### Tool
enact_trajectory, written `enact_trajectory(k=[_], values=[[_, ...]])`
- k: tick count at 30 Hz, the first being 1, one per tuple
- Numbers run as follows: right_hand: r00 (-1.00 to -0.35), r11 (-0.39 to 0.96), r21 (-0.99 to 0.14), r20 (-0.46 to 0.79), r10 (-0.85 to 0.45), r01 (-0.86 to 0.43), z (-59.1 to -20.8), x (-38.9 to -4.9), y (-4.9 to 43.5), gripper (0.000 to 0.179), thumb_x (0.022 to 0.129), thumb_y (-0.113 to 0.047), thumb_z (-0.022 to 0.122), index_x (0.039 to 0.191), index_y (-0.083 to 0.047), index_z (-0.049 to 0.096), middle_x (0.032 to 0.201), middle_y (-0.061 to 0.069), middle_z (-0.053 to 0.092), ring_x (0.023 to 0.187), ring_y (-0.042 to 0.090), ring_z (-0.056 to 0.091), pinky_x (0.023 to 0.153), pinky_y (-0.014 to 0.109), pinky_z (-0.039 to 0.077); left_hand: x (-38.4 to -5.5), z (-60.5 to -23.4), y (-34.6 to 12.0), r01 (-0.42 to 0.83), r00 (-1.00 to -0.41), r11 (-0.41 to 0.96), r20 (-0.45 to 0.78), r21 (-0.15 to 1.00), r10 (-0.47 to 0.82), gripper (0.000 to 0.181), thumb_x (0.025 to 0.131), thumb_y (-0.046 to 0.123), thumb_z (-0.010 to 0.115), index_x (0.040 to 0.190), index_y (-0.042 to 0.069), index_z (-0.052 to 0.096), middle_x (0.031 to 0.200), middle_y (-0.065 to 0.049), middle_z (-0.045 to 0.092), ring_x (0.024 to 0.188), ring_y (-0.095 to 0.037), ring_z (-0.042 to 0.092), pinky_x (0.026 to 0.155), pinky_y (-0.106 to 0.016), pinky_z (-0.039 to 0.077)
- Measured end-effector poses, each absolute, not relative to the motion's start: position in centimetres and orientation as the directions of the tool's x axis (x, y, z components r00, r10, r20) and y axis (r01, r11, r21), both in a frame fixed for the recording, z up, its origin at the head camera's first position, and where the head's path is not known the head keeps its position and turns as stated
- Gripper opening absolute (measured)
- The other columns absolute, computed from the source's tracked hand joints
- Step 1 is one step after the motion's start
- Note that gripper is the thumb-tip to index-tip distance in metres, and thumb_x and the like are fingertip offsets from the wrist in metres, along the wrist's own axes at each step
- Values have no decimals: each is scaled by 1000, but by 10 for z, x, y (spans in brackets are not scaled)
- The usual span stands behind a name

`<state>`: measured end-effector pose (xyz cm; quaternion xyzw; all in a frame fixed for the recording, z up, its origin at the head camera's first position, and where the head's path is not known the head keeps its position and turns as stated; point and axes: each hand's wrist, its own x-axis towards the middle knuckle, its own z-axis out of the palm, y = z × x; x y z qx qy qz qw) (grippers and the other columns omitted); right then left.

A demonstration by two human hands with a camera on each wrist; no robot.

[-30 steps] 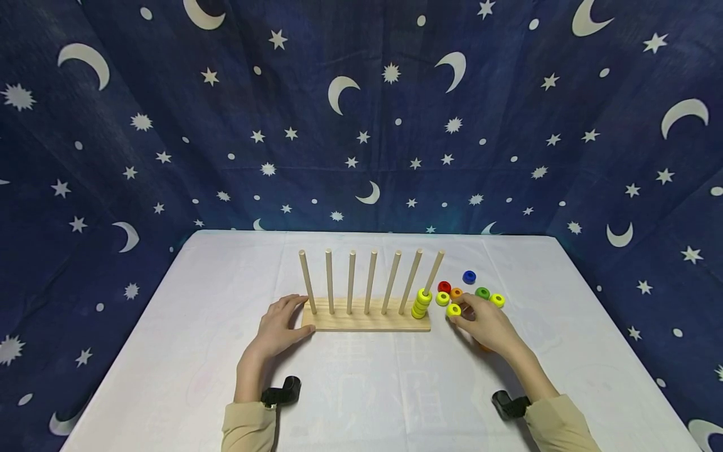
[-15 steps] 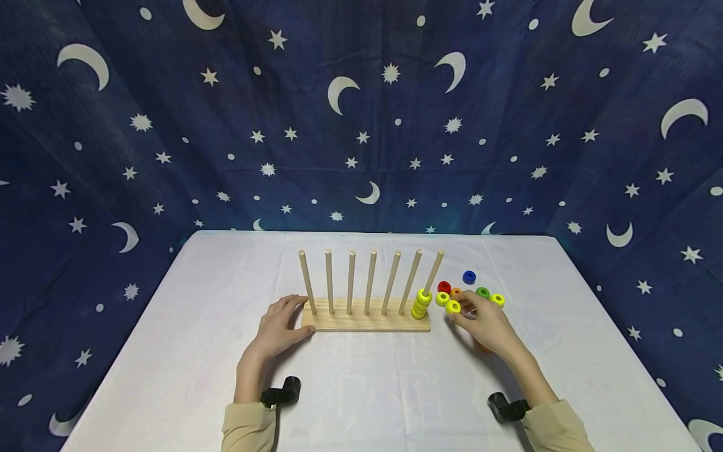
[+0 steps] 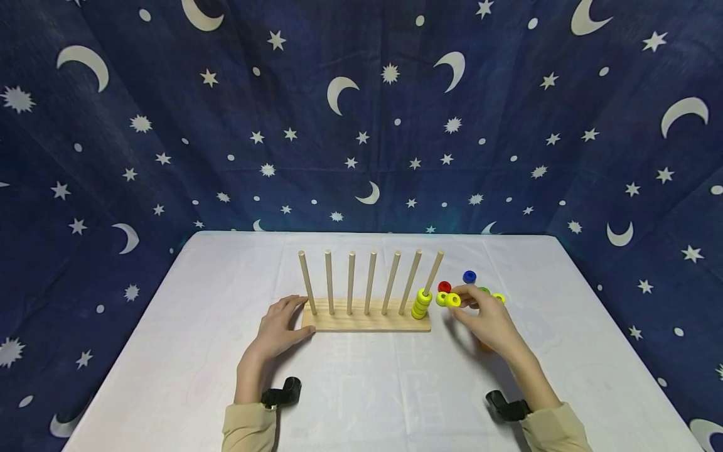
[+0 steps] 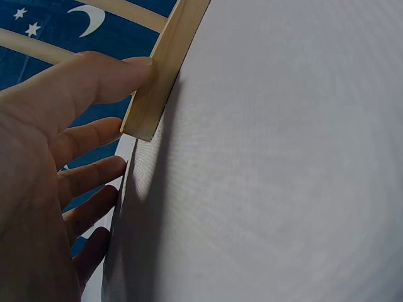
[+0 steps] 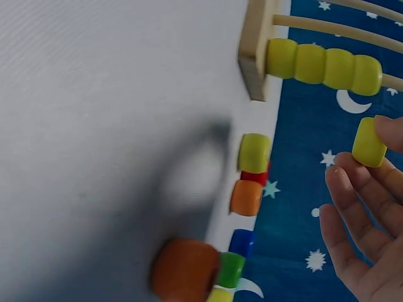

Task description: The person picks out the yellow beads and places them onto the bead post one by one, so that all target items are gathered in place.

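A wooden peg stand [image 3: 367, 322] holds a row of several upright pegs. Yellow beads [image 3: 420, 306] are stacked on its rightmost peg; the right wrist view shows them side by side [image 5: 324, 65]. My left hand [image 3: 277, 328] holds the stand's left end, thumb on the front edge and index finger at the back corner. Between thumb and fingers, my right hand [image 3: 487, 321] pinches a yellow bead [image 5: 368, 145], raised above the table just right of the stand. Another yellow bead [image 3: 441, 299] lies right behind it in the head view.
Loose beads lie right of the stand: red [image 3: 444, 286], blue [image 3: 469, 276], green [image 5: 232, 269] and yellow [image 3: 499, 298], plus orange [image 5: 246, 197]. A larger-looking orange bead [image 5: 184, 269] sits nearer, partly under my right hand. A starry cloth [image 3: 361, 125] hangs behind the white table [image 3: 186, 351].
My right hand has lifted the yellow bead slightly up and away from me, now overlapping the loose yellow bead and covering the orange one. My left hand and the stand stay put.
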<state>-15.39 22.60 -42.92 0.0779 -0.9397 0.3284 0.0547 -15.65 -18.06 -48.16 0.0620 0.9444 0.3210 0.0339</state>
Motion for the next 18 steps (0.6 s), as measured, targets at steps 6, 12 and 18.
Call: enact_trajectory(k=[6, 12, 18], values=[[-966, 761, -602, 229, -124, -241, -417, -150, 223, 31, 82, -11, 73, 112, -8, 63, 100, 8, 70, 93, 25, 66, 86, 47, 54, -156, -481, -180, 95, -990, 784, -26, 613, 140, 65, 82, 33, 71, 139, 12, 47, 148, -18, 41, 137, -43, 33, 106, -65, 29], [-968, 755, -615, 227, -107, -227, -406, -146, 220, 32, 83, -12, 73, 113, -10, 63, 104, 9, 70, 96, 28, 66, 88, 51, 52, -156, -482, -181, 89, -990, 785, -33, 613, 138, 66, 82, 33, 71, 140, 12, 47, 147, -18, 41, 137, -43, 33, 106, -65, 29], [-965, 752, -619, 248, -87, -227, -395, -143, 217, 31, 85, -15, 72, 115, -11, 63, 106, 8, 69, 96, 28, 65, 89, 50, 52, -157, -482, -181, 88, -990, 787, -32, 611, 135, 66, 82, 34, 71, 139, 12, 47, 147, -18, 41, 138, -42, 33, 106, -64, 30]])
